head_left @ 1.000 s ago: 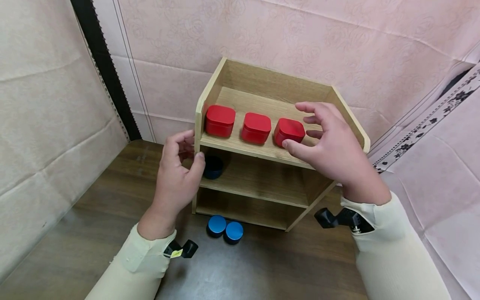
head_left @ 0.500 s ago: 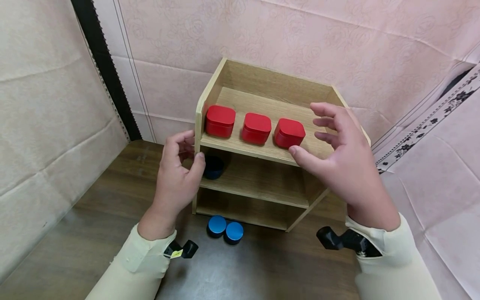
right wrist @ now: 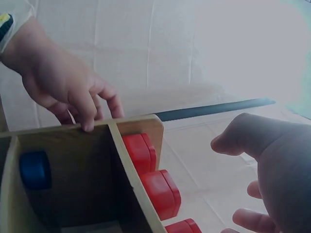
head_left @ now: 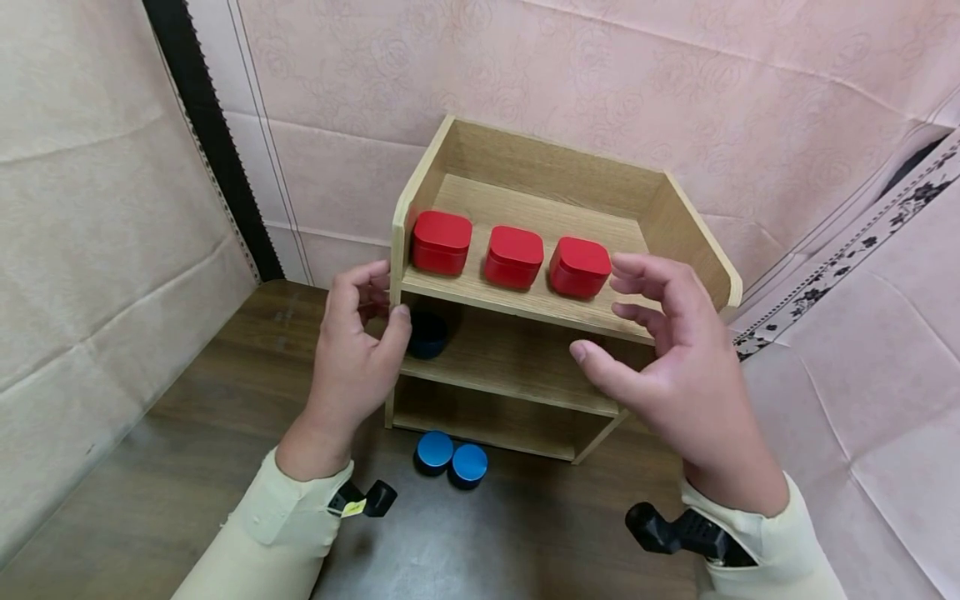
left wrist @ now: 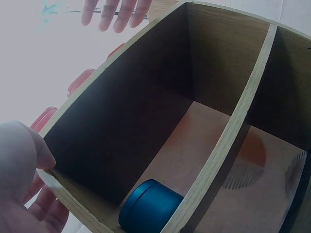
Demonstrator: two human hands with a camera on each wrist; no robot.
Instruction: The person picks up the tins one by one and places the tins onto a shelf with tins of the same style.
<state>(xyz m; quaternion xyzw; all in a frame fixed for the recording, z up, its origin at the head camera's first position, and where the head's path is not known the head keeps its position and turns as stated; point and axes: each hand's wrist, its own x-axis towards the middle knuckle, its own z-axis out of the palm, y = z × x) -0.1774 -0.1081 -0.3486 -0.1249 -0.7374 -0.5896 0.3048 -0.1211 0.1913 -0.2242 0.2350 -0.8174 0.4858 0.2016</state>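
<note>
Head view showed our left hand (head_left: pixel 352 350) gripping the left side panel of the small light-wood three-tier shelf unit (head_left: pixel 678 225), thumb on the front edge and fingers curled round the outside. Our right hand (head_left: pixel 675 367) hung free just in front of the top shelf's right end — fingers spread and loosely bent, holding nothing.

Three red rounded-square tins sat in a row along the top shelf's front edge: the rightmost red tin (head_left: pixel 579 267) nearest our right fingertips but apart from them, the middle one (head_left: pixel 513 257) beside it, the leftmost (head_left: pixel 441 242) by the left panel.

On the middle shelf a dark blue round tin (head_left: pixel 427 333) stood at the left end, close to our left thumb. Two lighter blue round tins (head_left: pixel 450 457) lay touching on the dark wooden tabletop (head_left: pixel 187 433), just in front of the unit's foot.

To do this well, we judged, the left hand should brace the unit firmly — a light shelf slides easily — while the right came in level.
</note>
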